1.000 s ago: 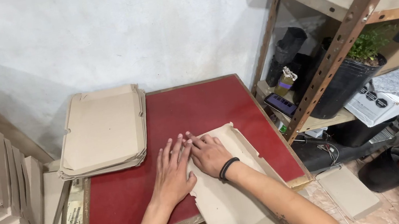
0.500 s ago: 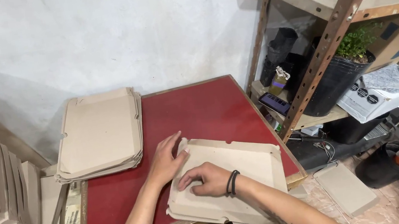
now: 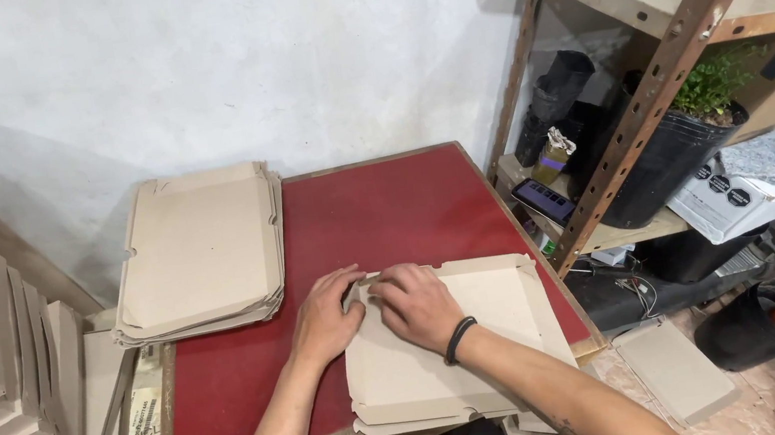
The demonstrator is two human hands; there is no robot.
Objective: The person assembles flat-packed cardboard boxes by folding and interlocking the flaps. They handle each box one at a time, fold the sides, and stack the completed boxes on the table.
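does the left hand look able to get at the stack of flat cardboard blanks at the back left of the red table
Probably yes. The left hand rests on the cardboard piece, and only bare red table lies between it and the stack.

Box blank (image 3: 447,350): matt brown cardboard. Table top (image 3: 260,387): matt red, probably felt. Shelf upright (image 3: 678,55): rusty metal.
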